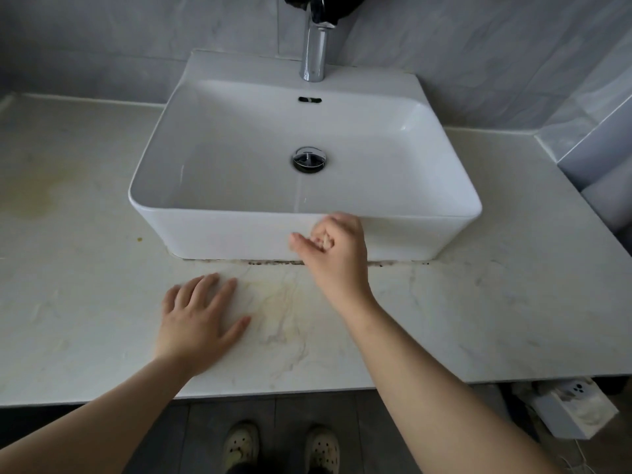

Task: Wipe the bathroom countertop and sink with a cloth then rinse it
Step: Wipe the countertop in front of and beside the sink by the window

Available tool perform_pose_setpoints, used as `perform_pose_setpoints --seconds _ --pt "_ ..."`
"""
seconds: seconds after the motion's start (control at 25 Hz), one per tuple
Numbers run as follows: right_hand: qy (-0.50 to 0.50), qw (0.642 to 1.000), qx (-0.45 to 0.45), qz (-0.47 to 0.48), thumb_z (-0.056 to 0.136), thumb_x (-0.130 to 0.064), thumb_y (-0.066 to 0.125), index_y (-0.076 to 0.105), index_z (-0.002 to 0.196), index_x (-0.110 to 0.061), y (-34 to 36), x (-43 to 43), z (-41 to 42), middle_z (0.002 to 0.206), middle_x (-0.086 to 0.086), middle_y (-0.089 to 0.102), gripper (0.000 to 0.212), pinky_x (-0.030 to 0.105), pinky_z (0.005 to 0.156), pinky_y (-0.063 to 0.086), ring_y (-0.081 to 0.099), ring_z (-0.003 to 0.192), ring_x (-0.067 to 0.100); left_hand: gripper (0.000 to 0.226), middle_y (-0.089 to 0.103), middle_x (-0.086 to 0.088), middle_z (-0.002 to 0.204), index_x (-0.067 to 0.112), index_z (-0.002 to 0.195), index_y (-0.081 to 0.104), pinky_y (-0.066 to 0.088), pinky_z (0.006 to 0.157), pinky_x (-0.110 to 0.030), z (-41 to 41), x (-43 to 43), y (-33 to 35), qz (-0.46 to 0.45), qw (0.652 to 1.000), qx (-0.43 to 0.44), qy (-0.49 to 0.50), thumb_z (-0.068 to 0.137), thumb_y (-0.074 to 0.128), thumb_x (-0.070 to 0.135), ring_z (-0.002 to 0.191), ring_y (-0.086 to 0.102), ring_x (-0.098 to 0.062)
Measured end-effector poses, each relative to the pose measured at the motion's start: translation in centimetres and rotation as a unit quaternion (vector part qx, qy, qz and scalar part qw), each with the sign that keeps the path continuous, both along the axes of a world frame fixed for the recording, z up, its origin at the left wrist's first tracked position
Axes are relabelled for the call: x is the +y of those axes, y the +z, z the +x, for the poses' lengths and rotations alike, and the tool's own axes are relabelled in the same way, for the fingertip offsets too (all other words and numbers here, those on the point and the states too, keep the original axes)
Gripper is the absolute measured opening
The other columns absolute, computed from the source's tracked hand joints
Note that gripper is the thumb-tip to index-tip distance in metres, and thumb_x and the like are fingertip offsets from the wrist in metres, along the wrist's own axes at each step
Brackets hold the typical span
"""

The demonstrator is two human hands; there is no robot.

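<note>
Both hands in shot. My left hand lies flat on the countertop, all 5 fingers straight and spread, just in front of the sink. My right hand is raised before the sink's front wall, just under the rim, fingers curled tight round a small pale wad. It's blurred, but it looks like the cloth. I cannot tell whether it touches the wall. A yellowish stain marks the counter between the 2 hands. The faucet stands behind the basin.
</note>
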State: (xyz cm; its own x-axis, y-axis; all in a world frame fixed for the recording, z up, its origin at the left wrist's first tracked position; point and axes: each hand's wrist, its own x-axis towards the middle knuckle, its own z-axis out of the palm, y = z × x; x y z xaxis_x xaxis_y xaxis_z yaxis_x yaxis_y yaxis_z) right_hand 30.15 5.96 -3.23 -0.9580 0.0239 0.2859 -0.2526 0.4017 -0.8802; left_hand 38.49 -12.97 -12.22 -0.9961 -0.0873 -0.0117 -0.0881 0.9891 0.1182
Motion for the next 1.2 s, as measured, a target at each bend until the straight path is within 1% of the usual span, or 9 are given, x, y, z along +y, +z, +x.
perform_pose_setpoints --seconds 0.08,0.16,0.28,0.36,0.48,0.6,1.0,1.12,1.2 --pt "-0.01 0.998 0.012 -0.054 0.066 0.002 0.069 0.052 0.063 -0.004 2.5 -1.1 -1.9 0.068 -0.001 0.053 0.019 0.022 0.066 0.045 0.051 0.068 0.01 0.078 0.054 -0.011 0.128 0.022 0.128 0.053 0.02 0.103 -0.043 0.1 0.0 0.2 0.006 1.0 0.002 0.003 0.083 0.012 0.071 0.119 0.038 -0.028" --pt "-0.025 0.994 -0.038 -0.099 0.067 0.007 0.059 0.05 0.068 -0.02 4.2 -1.7 -4.3 0.077 0.005 0.059 0.028 0.029 0.052 0.042 0.055 0.066 0.019 0.077 0.056 -0.012 0.126 0.021 0.127 0.055 0.02 0.102 -0.042 0.2 0.0 0.1 0.007 1.0 0.003 0.003 0.084 0.013 0.07 0.119 0.037 -0.027" --pt "-0.011 0.989 -0.126 -0.077 0.075 0.005 0.048 0.05 0.078 -0.034 5.1 -1.6 -7.7 0.082 -0.002 0.057 0.039 0.018 0.031 0.033 0.056 0.06 0.025 0.077 0.056 -0.013 0.125 0.021 0.126 0.056 0.021 0.102 -0.043 0.2 0.0 0.1 0.011 1.0 0.005 0.002 0.085 0.012 0.069 0.118 0.037 -0.027" --pt "-0.001 0.991 -0.135 -0.011 0.082 -0.005 0.056 0.055 0.078 -0.026 4.6 -1.8 -8.9 0.072 -0.007 0.054 0.022 0.017 0.029 0.034 0.051 0.057 0.022 0.077 0.056 -0.012 0.126 0.021 0.127 0.055 0.021 0.103 -0.043 0.2 -0.1 0.0 0.011 1.0 0.006 0.002 0.085 0.013 0.069 0.119 0.037 -0.027" --pt "-0.018 0.989 -0.13 0.074 0.084 -0.028 0.065 0.04 0.058 -0.018 4.3 -2.5 -9.5 0.056 -0.007 0.04 0.038 0.027 0.044 0.037 0.039 0.058 0.02 0.075 0.054 -0.011 0.129 0.022 0.129 0.053 0.02 0.104 -0.044 0.2 -0.2 -0.1 0.007 1.0 0.007 -0.002 0.085 0.014 0.068 0.121 0.037 -0.027" --pt "-0.043 0.98 -0.141 0.134 0.091 -0.04 0.053 0.034 0.053 -0.016 4.7 -3.0 -9.4 0.057 -0.001 0.044 0.049 0.03 0.049 0.03 0.041 0.06 0.023 0.075 0.054 -0.011 0.13 0.022 0.13 0.053 0.021 0.104 -0.044 0.3 -0.2 -0.2 0.006 1.0 0.01 -0.002 0.085 0.013 0.068 0.121 0.038 -0.028" --pt "-0.08 0.987 -0.1 0.094 0.094 -0.024 0.048 0.025 0.049 -0.018 5.8 -2.8 -8.2 0.046 -0.002 0.029 0.051 0.034 0.048 0.022 0.029 0.048 0.017 0.077 0.054 -0.012 0.13 0.021 0.129 0.054 0.02 0.104 -0.042 0.4 -0.2 -0.3 0.01 1.0 0.02 -0.003 0.085 0.011 0.068 0.122 0.035 -0.026" --pt "-0.023 0.999 -0.015 0.025 0.085 -0.024 0.066 0.048 0.067 -0.015 4.7 -2.2 -5.7 0.059 -0.003 0.048 0.027 0.027 0.062 0.04 0.051 0.061 0.022 0.077 0.054 -0.012 0.13 0.022 0.129 0.054 0.021 0.105 -0.043 0.3 -0.2 -0.4 0.011 1.0 0.021 0.001 0.084 0.012 0.068 0.121 0.039 -0.028" --pt "0.064 0.998 -0.025 -0.004 0.076 -0.009 0.074 0.055 0.1 -0.005 2.3 -1.0 -2.6 0.083 0.005 0.053 0.031 0.008 0.067 0.041 0.056 0.071 -0.004 0.077 0.053 -0.012 0.13 0.022 0.129 0.054 0.021 0.105 -0.044 0.3 -0.2 -0.5 0.011 1.0 0.023 0.0 0.084 0.012 0.069 0.121 0.04 -0.029"
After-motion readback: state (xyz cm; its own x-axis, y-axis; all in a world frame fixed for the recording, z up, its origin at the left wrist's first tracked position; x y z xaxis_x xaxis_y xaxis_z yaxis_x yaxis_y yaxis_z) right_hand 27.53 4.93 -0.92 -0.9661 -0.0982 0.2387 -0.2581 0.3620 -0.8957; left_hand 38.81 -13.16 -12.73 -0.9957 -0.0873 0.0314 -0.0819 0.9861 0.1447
